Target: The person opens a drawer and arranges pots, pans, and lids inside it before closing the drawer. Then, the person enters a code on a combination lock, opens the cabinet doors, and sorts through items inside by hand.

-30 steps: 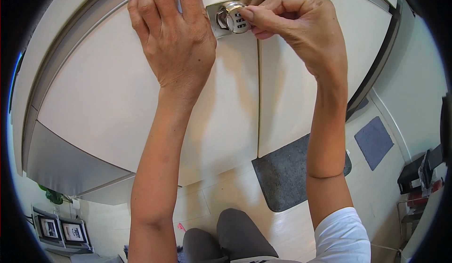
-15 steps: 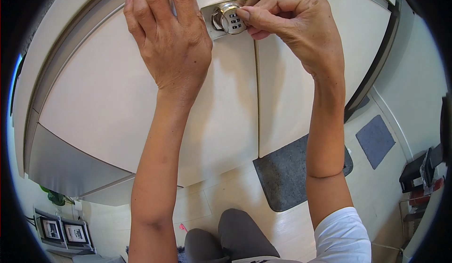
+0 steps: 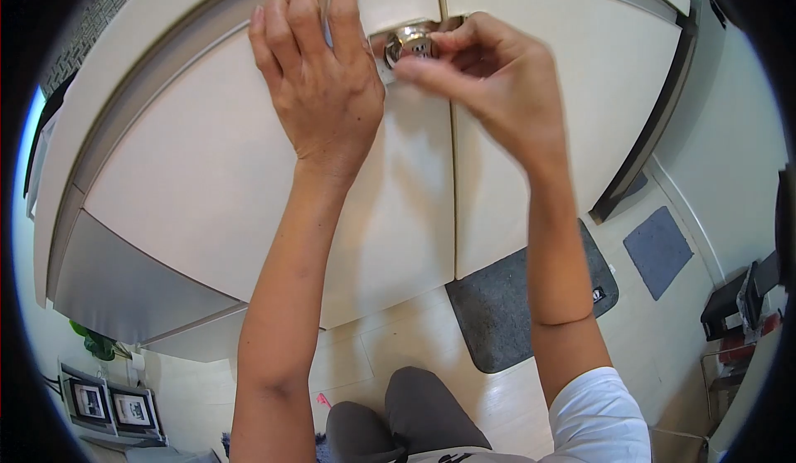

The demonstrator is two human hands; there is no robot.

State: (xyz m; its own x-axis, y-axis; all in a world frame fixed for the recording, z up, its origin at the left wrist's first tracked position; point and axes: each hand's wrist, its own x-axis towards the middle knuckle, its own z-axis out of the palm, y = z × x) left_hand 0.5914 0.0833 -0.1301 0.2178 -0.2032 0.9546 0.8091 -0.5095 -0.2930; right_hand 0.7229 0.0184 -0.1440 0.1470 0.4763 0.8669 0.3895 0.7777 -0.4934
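A round silver combination lock (image 3: 407, 43) sits on a metal plate near the top edge of a cream cabinet door (image 3: 191, 156), beside the gap to the neighbouring door (image 3: 555, 90). My left hand (image 3: 322, 77) lies on the left door with its fingers spread, its index-finger side close to the metal plate. On the lock's right side, my right hand (image 3: 497, 82) has thumb and index finger around the dial face, partly covering it. The thumb is blurred by motion.
A dark grey mat (image 3: 497, 314) lies on the floor by the cabinet, and a smaller blue-grey mat (image 3: 657, 252) farther right. Framed pictures (image 3: 112, 405) stand at the lower left. Black items (image 3: 725, 305) sit on a rack at the right.
The right hand has shifted left and turned, its thumb now lower across the lock and covering more of its face. The view has tilted slightly. The left hand stays on the door.
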